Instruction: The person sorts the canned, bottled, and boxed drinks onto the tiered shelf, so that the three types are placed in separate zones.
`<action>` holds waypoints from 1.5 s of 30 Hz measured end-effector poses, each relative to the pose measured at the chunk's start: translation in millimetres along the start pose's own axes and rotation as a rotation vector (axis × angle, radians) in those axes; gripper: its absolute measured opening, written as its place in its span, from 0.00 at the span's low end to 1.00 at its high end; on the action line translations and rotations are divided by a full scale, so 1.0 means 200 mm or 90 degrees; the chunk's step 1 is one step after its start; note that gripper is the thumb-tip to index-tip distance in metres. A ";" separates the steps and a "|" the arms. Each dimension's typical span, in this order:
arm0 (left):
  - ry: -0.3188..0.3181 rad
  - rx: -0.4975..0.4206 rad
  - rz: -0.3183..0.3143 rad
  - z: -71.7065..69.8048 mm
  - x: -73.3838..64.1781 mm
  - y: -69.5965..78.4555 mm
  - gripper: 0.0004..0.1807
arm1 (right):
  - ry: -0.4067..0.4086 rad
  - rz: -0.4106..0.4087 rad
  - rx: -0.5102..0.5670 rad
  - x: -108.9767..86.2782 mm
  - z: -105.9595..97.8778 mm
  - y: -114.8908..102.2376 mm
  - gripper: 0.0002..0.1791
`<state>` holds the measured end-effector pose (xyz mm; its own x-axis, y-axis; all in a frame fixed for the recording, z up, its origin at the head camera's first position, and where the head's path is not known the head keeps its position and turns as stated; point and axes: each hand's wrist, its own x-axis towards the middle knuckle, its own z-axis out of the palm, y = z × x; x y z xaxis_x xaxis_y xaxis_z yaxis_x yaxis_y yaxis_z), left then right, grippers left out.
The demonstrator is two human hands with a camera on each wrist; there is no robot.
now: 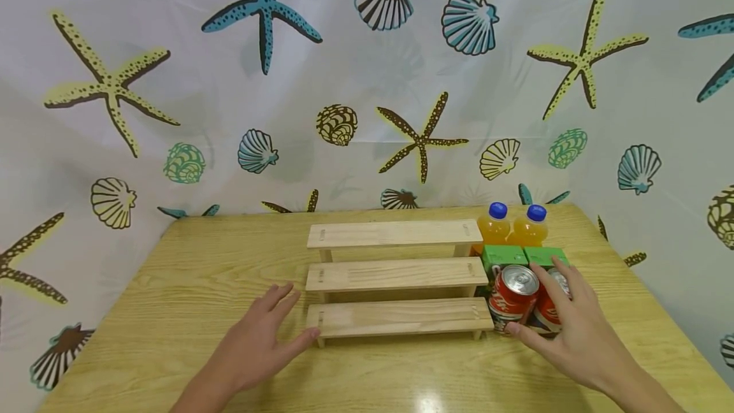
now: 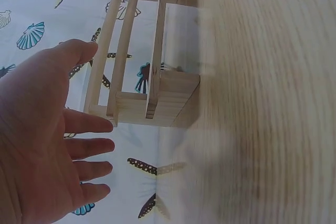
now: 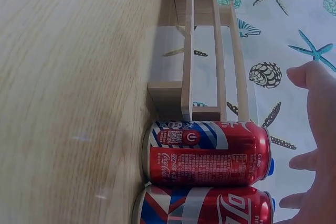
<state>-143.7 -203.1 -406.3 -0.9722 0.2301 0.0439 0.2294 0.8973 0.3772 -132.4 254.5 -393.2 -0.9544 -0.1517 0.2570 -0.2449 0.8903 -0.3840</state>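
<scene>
A wooden three-step rack (image 1: pixel 398 317) stands in the middle of the table, its steps bare. My left hand (image 1: pixel 258 340) hovers by the rack's left end, fingers spread and holding nothing; the left wrist view shows the palm (image 2: pixel 42 140) beside the steps. Two red cola cans (image 1: pixel 512 298) stand upright against the rack's right end. Above and in front of them is my right hand (image 1: pixel 579 324), its fingers loosely bent and apart. In the right wrist view a gap shows between its fingers and the nearer can (image 3: pixel 210 153).
Behind the cans are two green boxes (image 1: pixel 504 255), partly hidden. Farther back stand two orange drink bottles (image 1: pixel 494 225) with blue caps. A cloth (image 1: pixel 367 81) printed with starfish and shells hangs behind the wooden table (image 1: pixel 189 285).
</scene>
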 end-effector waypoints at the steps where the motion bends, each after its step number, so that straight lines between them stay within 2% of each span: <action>1: -0.005 -0.008 -0.004 0.00 0.00 0.00 0.47 | -0.002 0.008 0.008 0.00 0.00 0.00 0.55; 12: -0.033 -0.096 -0.029 0.06 0.02 0.02 0.51 | 0.024 0.069 0.095 -0.02 0.01 0.02 0.51; 18: -0.020 -0.116 -0.037 0.09 0.01 0.04 0.50 | 0.016 0.106 0.114 -0.02 0.01 0.04 0.50; 23: -0.003 -0.158 -0.034 0.11 0.01 0.04 0.48 | 0.004 0.137 0.134 -0.03 0.01 0.07 0.51; 29: 0.032 -0.208 -0.044 0.16 0.01 0.03 0.45 | 0.048 0.158 0.180 -0.04 0.03 0.08 0.50; 34: 0.038 -0.243 -0.054 0.19 0.02 0.02 0.43 | 0.062 0.168 0.204 -0.05 0.05 0.10 0.50; 45: 0.057 -0.432 -0.109 0.21 0.05 0.03 0.30 | 0.090 0.210 0.221 -0.07 0.09 0.14 0.49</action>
<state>-150.2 -180.4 -442.8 -0.9988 0.0494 -0.0029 0.0211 0.4780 0.8781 -128.6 274.1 -423.9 -0.9642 0.1941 0.1805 0.0005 0.6823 -0.7310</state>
